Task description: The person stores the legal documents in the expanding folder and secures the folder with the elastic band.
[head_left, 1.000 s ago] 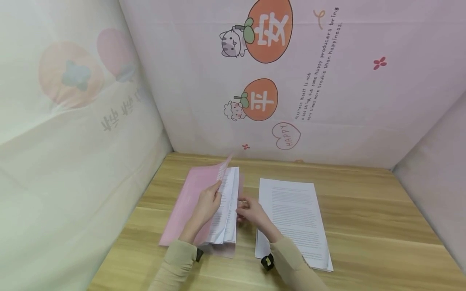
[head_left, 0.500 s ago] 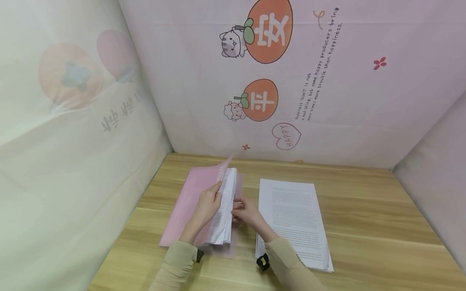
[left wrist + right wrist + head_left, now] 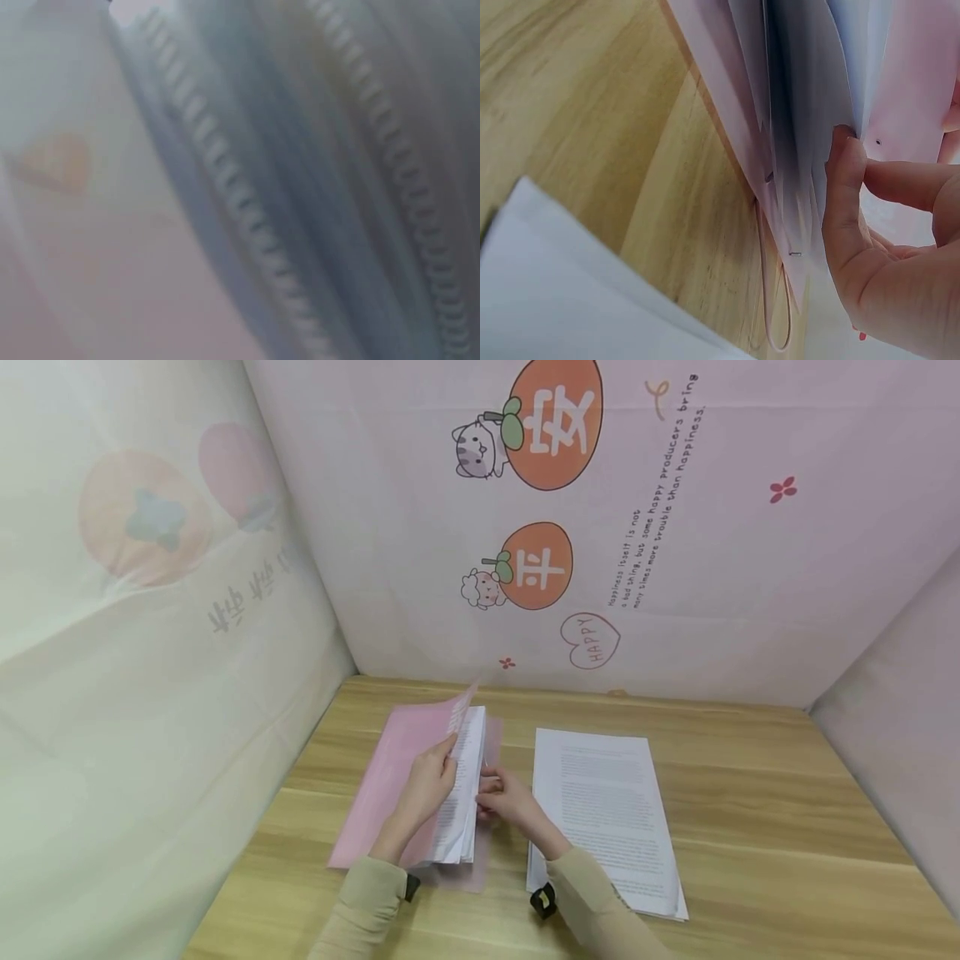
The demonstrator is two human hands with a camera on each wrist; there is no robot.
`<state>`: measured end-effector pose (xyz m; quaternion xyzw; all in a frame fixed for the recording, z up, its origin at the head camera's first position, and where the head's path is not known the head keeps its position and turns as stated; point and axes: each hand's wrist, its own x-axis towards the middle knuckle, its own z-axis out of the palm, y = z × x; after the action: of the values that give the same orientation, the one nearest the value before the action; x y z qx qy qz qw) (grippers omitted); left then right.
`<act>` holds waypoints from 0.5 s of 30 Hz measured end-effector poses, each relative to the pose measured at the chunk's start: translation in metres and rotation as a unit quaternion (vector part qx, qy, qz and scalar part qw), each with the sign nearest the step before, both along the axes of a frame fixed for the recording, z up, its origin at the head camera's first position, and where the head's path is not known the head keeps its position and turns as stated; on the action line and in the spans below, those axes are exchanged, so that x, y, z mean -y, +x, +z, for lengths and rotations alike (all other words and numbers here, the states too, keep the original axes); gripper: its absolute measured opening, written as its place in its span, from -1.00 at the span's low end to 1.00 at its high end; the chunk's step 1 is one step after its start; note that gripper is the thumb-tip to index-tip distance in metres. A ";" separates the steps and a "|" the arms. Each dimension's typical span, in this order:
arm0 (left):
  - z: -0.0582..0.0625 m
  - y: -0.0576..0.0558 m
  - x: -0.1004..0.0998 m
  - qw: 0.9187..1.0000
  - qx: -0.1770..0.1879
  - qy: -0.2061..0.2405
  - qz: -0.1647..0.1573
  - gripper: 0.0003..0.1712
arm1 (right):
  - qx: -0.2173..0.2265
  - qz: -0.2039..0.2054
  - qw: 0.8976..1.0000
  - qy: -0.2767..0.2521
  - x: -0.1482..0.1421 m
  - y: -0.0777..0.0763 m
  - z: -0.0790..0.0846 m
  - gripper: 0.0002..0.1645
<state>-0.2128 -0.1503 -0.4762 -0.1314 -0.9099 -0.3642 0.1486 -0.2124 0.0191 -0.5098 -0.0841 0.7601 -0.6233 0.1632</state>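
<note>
A translucent pink folder [image 3: 390,760] lies on the left of the table with its cover lifted. My left hand [image 3: 426,787] grips the raised cover near its right edge. Inside the folder is a stack of printed paper sheets [image 3: 463,785]. My right hand [image 3: 512,797] is at their right edge; in the right wrist view its thumb and index finger pinch the sheets' edge [image 3: 859,82]. A pale looped strip [image 3: 787,322] hangs from the folder's lower sheet there. The left wrist view is blurred, with ridged grey-blue edges close to the lens.
A second printed stack [image 3: 607,818] lies to the right, partly under the right forearm. Both sleeves reach in over the front of the wooden table [image 3: 750,827]. Printed cloth walls [image 3: 675,643] rise behind the table and at both sides.
My right hand has moved slightly left, and the pinched paper edges have shifted left with it, baring more of the folder's back. In the last half second both hands are nearly still.
</note>
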 end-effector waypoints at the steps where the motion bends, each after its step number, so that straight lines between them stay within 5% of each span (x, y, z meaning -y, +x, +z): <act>1: 0.000 0.000 0.000 1.000 -0.001 -0.001 0.001 -0.45 | -0.002 0.001 1.000 0.000 -0.001 0.000 0.000 -0.39; 15: 0.000 -0.001 0.001 1.000 0.016 0.007 -0.002 -0.43 | -0.003 -0.013 1.000 -0.003 0.003 0.003 -0.001 -0.38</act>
<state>-0.2140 -0.1509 -0.4764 -0.1264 -0.9095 -0.3726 0.1340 -0.2094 0.0157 -0.5105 -0.0766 0.7598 -0.6274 0.1526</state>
